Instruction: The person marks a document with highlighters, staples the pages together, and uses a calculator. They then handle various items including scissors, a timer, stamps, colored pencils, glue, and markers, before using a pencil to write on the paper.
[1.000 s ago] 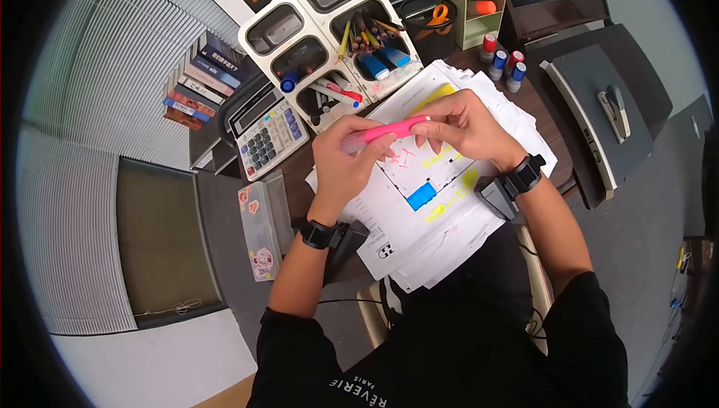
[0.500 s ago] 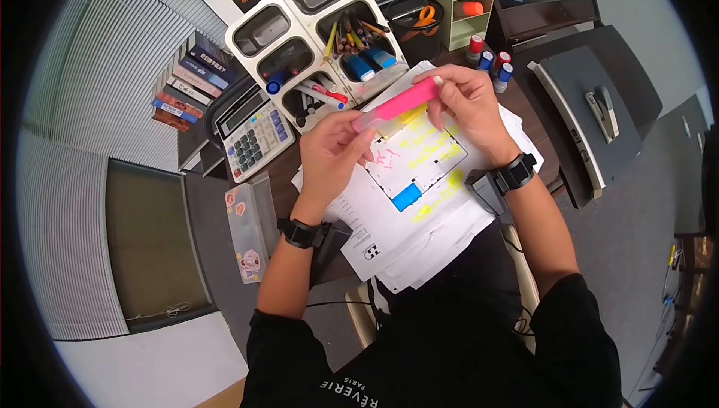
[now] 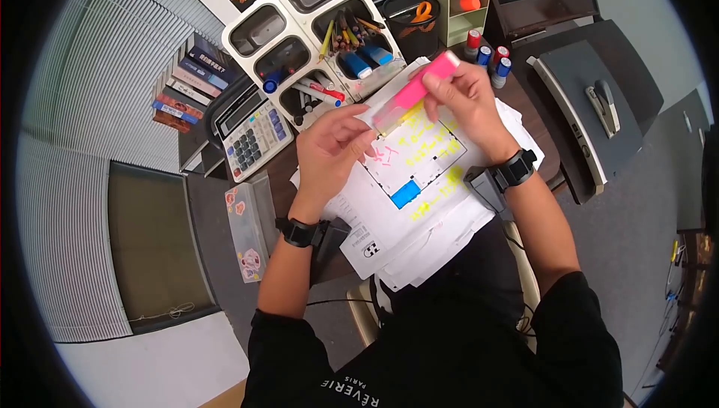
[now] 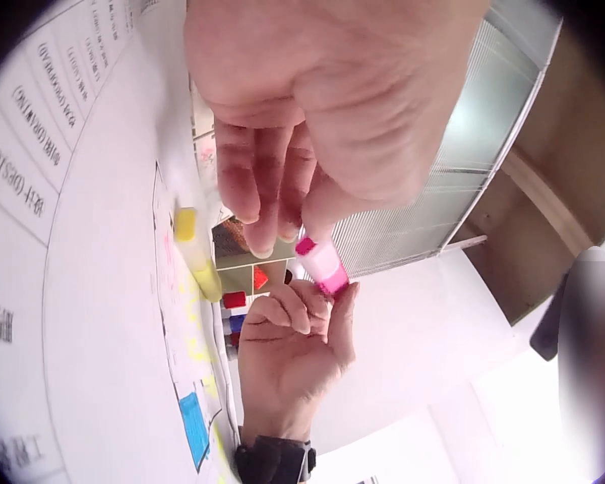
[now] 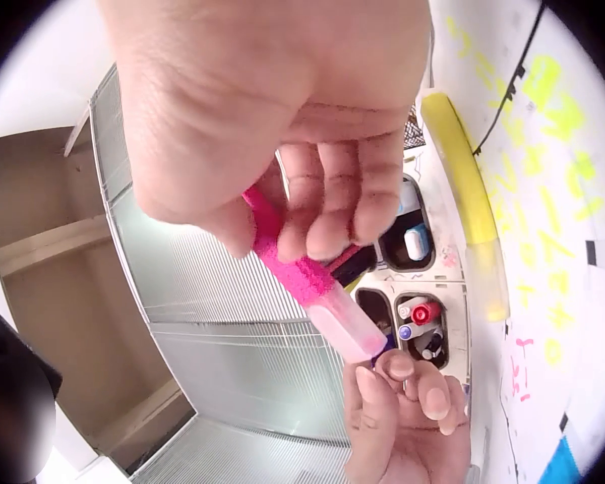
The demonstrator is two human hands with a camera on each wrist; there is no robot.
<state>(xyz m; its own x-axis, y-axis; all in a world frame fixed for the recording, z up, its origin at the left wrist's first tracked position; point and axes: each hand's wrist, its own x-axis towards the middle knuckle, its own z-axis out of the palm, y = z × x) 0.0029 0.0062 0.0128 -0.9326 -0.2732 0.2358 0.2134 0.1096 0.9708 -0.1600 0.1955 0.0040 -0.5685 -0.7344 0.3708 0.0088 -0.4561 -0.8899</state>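
Observation:
My right hand pinches a pink highlighter between thumb and fingers, tilted above the papers. Its clear, pinkish cap end points toward my left hand. The left fingers are loosely bent, with their tips close to that end and nothing gripped between them. Beneath both hands lies a stack of printed papers; the top sheet carries a plan with a blue block, yellow marks and pink writing. A yellow highlighter lies on the sheet, partly covered by the pink one in the head view.
Behind the papers stands a white organizer with pens, pencils and blue highlighters. A calculator and a clear stickered box are at left. Several stamps, a black mesh holder and a stapler sit toward the right.
The left fingers have come off the cap end. My right hand has carried the pink highlighter up and tipped it more steeply, after both hands held it level.

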